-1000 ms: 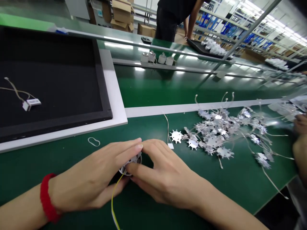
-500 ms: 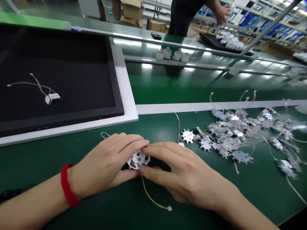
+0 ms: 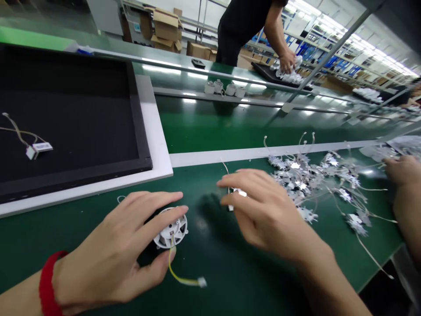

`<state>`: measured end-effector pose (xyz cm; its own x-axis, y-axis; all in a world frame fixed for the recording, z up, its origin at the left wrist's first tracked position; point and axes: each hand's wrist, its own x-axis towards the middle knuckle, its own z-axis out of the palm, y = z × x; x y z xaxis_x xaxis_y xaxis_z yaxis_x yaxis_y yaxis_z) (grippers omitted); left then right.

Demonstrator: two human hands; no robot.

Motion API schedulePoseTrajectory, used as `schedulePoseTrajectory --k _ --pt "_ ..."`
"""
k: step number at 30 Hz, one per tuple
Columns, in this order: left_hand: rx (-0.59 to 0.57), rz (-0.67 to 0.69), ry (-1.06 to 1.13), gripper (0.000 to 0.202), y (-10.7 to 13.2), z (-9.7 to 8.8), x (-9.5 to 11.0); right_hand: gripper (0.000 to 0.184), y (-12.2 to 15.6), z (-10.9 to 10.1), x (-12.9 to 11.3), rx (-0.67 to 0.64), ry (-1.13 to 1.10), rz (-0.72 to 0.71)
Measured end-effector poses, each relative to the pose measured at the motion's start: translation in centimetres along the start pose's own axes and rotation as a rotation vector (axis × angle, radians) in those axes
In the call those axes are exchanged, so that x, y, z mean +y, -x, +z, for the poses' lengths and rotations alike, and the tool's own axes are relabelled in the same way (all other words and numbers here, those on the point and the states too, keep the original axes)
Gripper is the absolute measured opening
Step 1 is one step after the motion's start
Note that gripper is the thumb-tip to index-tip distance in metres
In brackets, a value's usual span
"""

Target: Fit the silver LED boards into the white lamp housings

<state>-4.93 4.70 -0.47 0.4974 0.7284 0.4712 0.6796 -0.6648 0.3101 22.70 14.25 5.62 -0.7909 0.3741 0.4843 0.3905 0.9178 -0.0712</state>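
My left hand (image 3: 121, 250) grips a round white finned housing (image 3: 171, 231) on the green table, thumb under it and fingers over its top. A yellow wire with a white plug (image 3: 186, 278) hangs from the housing. My right hand (image 3: 263, 210) hovers to the right, away from the housing, fingers curled over a small star-shaped metal plate (image 3: 239, 192) at the near end of the pile of star-shaped plates with wires (image 3: 309, 180). Whether it grips that plate is unclear.
A black tray (image 3: 82, 109) on a white board lies at the left, holding a small wired connector (image 3: 34, 149). Another person's hand (image 3: 399, 171) reaches the pile from the right. Across the conveyor, white housings (image 3: 223, 87) stand, and a person in black handles parts.
My right hand left the housing and moved right to the nearest star-shaped plate. My left hand kept hold of the housing. The person across the belt bent over the far tray.
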Motion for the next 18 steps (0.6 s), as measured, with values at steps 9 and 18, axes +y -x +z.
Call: schedulePoseTrajectory --k 9,18 --pt "0.115 0.092 0.16 0.018 -0.5 -0.1 0.8 0.016 1.9 -1.2 2.2 -0.279 0.31 0.22" --pt "0.137 0.196 0.097 0.022 -0.3 0.8 0.4 0.02 1.3 -2.7 1.7 0.185 0.221 0.36"
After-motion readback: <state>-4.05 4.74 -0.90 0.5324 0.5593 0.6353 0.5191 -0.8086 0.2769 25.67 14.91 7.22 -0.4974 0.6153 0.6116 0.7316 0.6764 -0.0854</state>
